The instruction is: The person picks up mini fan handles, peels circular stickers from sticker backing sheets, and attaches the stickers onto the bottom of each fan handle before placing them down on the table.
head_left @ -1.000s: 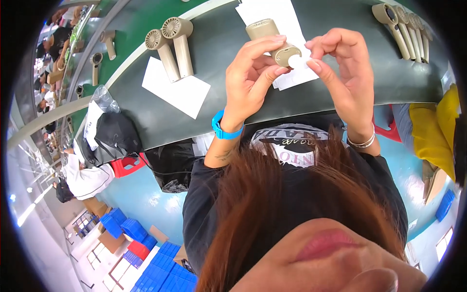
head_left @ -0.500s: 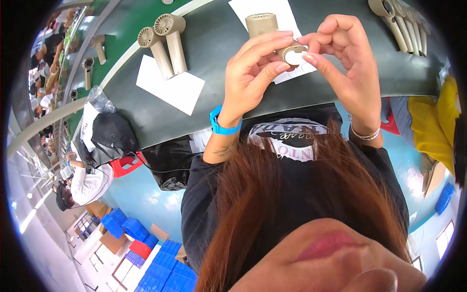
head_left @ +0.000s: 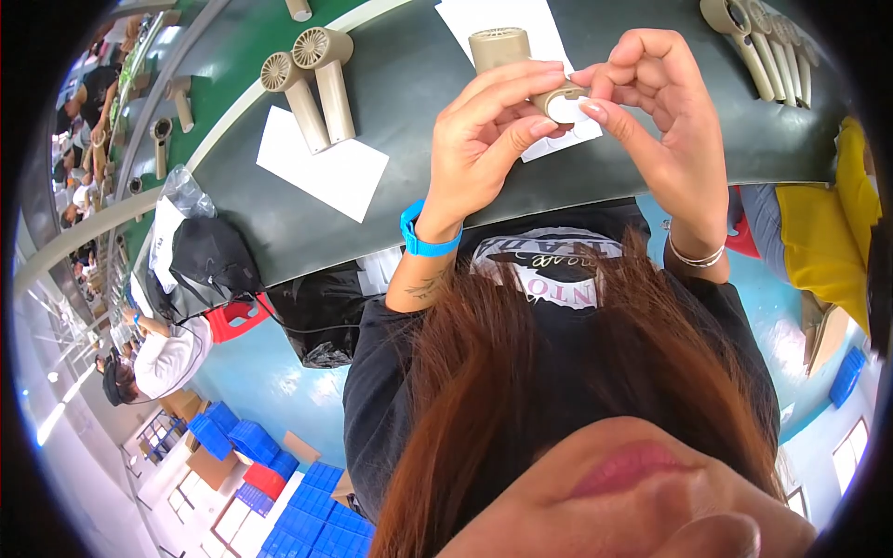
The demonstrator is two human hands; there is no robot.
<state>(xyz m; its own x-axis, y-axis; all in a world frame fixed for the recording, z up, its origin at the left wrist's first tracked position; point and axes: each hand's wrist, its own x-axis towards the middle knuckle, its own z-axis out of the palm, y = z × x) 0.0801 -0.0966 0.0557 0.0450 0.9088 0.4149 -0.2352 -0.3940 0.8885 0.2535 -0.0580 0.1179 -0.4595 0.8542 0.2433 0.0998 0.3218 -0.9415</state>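
Note:
My left hand (head_left: 479, 139) is wrapped round the handle of a beige handheld fan (head_left: 499, 46). The fan's grilled head points away from me, and the handle's end faces up toward me. A white round sticker (head_left: 564, 108) lies against that end. My right hand (head_left: 665, 121) has its thumb and forefinger closed at the sticker's edge, with the other fingers curled above. Whether the sticker is fully stuck down cannot be made out. Behind the hands, white paper sheets (head_left: 544, 23) lie on the dark green table (head_left: 419, 84).
Two beige fans (head_left: 321, 88) lie on a white sheet (head_left: 321, 181) at the left. Several more fans (head_left: 758, 51) are lined up at the far right. A green conveyor belt (head_left: 219, 70) carries fans beyond the table. A black bag (head_left: 214, 256) sits at the left edge.
The hands keep almost the same pose, with the sticker at the handle's end. On the belt at the left, the fans have shifted slightly.

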